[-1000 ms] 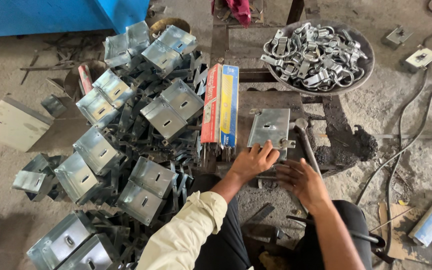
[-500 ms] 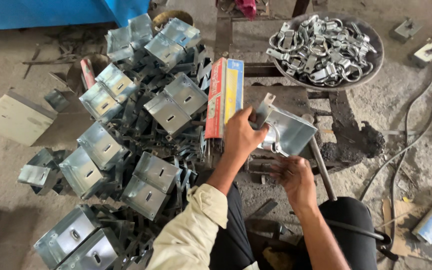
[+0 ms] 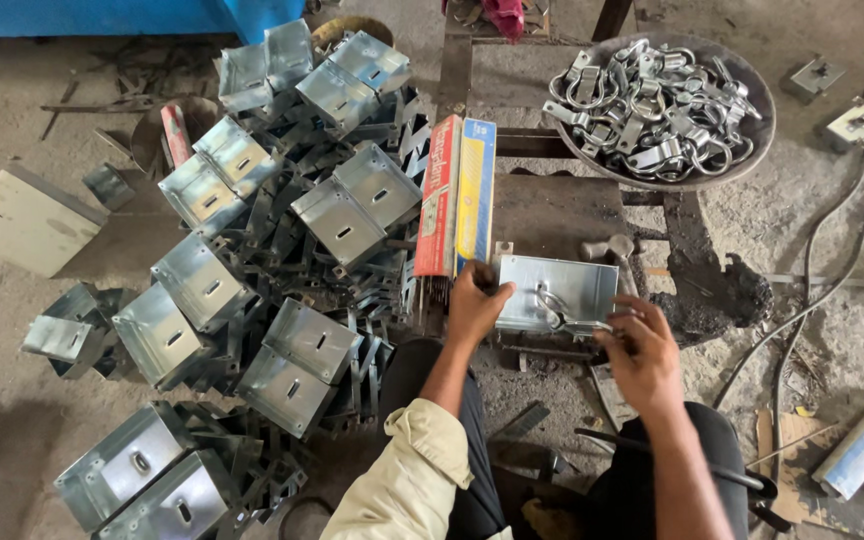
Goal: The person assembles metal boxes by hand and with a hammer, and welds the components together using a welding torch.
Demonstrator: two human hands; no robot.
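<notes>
While left hand [image 3: 474, 305] grips metal plate [image 3: 560, 290], right hand [image 3: 642, 345] pinches U-clamp [image 3: 555, 310].

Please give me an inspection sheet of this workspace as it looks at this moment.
Surface: dark, worn metal work stand over a dusty concrete floor.
Job's things: galvanised metal box lying flat on the stand, a small metal ring against it.
Clutter: heap of similar folded boxes; red and blue packets; round pan of metal shackles.
Grippers: left hand grips the box's left edge; right hand touches its lower right corner.
Cables: dark cables trail across the floor on the right.
Surroundings: blue panel at top left; flat cream board.
</notes>
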